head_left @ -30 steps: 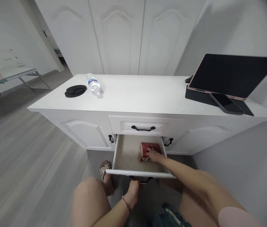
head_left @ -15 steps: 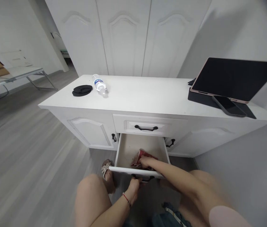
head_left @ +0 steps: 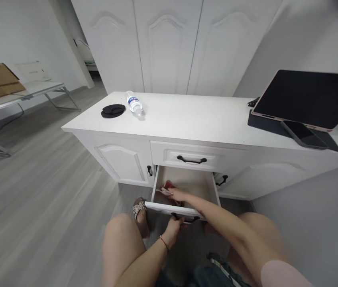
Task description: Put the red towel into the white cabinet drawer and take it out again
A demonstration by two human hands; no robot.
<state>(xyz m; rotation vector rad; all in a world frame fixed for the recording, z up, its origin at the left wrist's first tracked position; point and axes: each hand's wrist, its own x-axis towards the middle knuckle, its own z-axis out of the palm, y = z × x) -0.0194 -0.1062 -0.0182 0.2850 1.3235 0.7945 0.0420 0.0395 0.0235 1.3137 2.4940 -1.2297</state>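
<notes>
Gripping: our left hand (head_left: 173, 231) wraps the drawer handle (head_left: 187, 219), we brace w/ it.
Right hand (head_left: 178, 195): flat over red pack (head_left: 169, 185), can't tell if clamped; we hook an edge 1st.

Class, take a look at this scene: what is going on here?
A crouching person's left hand grips the black handle of the open drawer in a white cabinet. Their right hand reaches inside, resting on a red item; its grip is unclear. A water bottle and tablet sit on top.
</notes>
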